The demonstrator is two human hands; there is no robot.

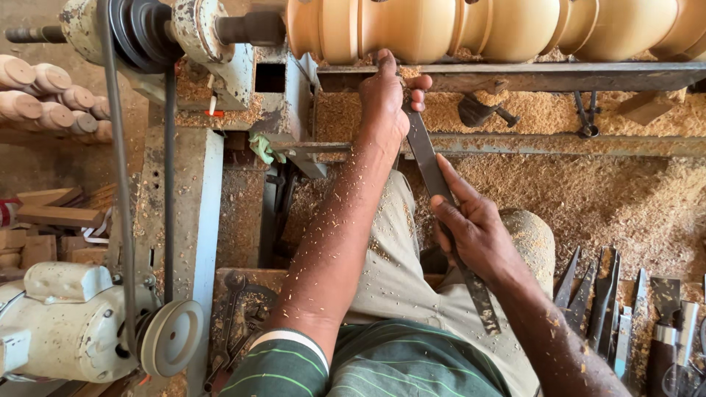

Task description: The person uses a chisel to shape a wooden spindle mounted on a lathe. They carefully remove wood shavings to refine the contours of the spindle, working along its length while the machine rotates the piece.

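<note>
Turned spindle point(500, 29) on lathe ahead, motor point(66, 323) lower left, chisels point(625, 309) lower right

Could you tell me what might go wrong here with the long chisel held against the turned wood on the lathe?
The left hand pins the long chisel on the tool rest, fingers close to the turned wooden piece; a catch could drag them in. The right hand grips the chisel mid-length, so a kick might wrench it loose. The exposed drive belt runs close to the left arm and could snag it.

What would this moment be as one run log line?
left hand: steadies chisel on tool rest | right hand: grips chisel | workpiece: on lathe
</note>
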